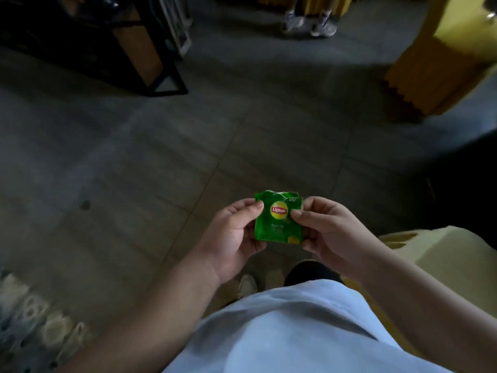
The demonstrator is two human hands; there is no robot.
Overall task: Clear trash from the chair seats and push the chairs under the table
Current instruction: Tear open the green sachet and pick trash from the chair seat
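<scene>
You are holding a green Lipton tea wrapper [278,218] between both hands, out in front of your body and above the grey tiled floor [166,157]. Your left hand [234,235] pinches the wrapper's left edge, thumb on the printed face near the top corner and the other fingers curled behind it. Your right hand [326,230] pinches the right edge in the same way, thumb tip pressed on the front just beside the yellow and red logo, fingers folded behind. The wrapper stands upright between your two thumbs, its top edge torn and ragged, its printed face turned toward you. Just below and to the right of your right hand lies a pale yellow chair seat [435,254], close to your right forearm. Under your hands, near your light blue shirt [295,332], a shoe [247,285] shows on the floor. Well beyond your left hand, at the far upper left, stands a dark metal frame with a wooden panel [134,47]. Far beyond your right hand is a yellow draped piece of furniture [441,74], and straight ahead, blurred, is a pair of sneakers [309,25] on another person's feet.
</scene>
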